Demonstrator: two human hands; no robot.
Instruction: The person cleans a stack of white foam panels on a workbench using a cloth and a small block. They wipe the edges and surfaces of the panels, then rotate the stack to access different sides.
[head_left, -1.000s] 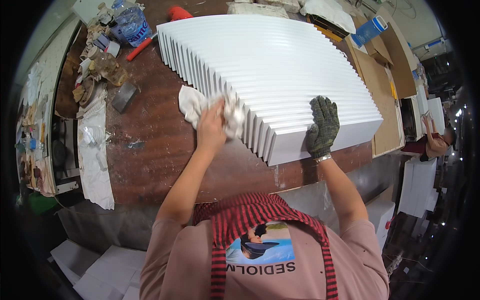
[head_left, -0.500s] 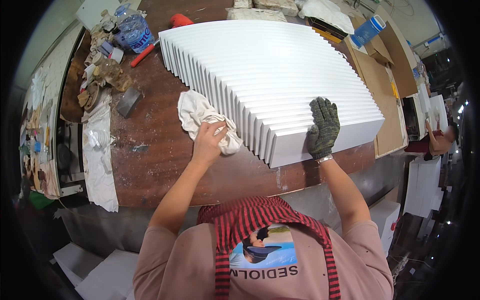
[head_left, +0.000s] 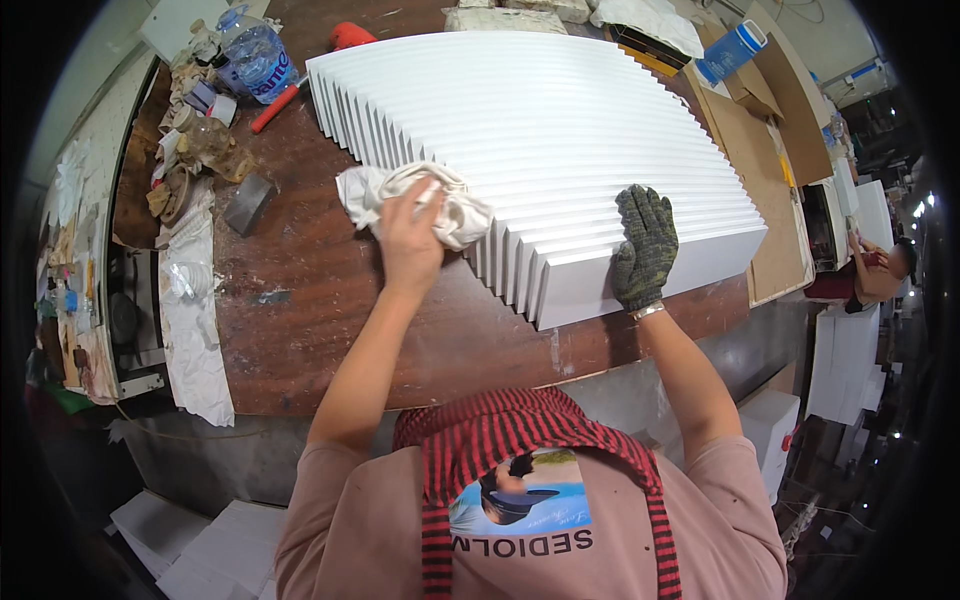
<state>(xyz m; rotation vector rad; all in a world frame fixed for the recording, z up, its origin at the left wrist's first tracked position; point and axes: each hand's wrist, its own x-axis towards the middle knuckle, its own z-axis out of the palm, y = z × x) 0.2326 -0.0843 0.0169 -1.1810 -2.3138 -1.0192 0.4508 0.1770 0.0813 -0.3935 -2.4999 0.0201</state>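
Observation:
A fanned row of white boards (head_left: 540, 130) stands on the brown tabletop (head_left: 330, 330), their edges stepped along the left side. My bare left hand (head_left: 411, 232) grips a crumpled white cloth (head_left: 462, 210) and presses it against the stepped left ends of the boards. Part of the cloth hangs out to the left of my fingers. My right hand (head_left: 646, 245), in a dark green mottled glove, lies flat with fingers stretched out over the boards' near right part. Its heel rests by the front board's upper edge.
At the far left stand a clear plastic bottle (head_left: 255, 60), a red-handled tool (head_left: 277, 106), a grey block (head_left: 249, 204) and dirty jars. Cardboard (head_left: 755, 190) and a blue bottle (head_left: 732, 52) are at the right. Another person (head_left: 870, 270) is beyond, far right.
My left hand has moved the cloth up and slightly away, from beside the boards onto their left ends. My gloved right hand has stayed nearly in place.

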